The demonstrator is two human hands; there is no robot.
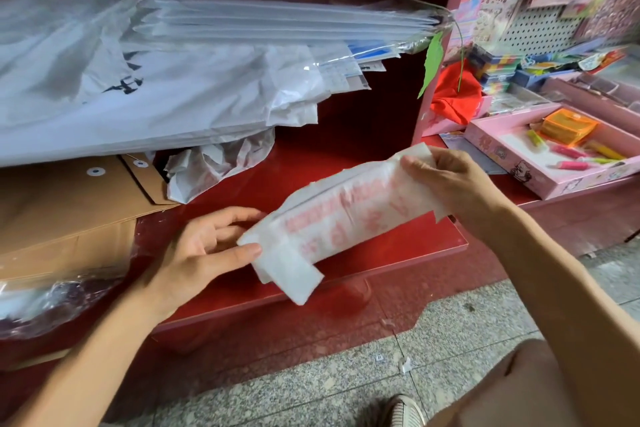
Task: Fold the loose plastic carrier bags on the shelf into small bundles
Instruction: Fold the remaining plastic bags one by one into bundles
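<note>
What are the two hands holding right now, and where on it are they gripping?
Both hold one folded white plastic bag with red print, flattened into a long strip. The left hand pinches its lower left end; the right hand grips its upper right end.

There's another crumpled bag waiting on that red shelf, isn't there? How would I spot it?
Start at the red shelf and find the big pile of white sheets on its left. The crumpled carrier bag pokes out from under that pile's lower edge, beside the brown envelopes. Unlike the flat sheets, it is scrunched, translucent, with faint pink print.
</note>
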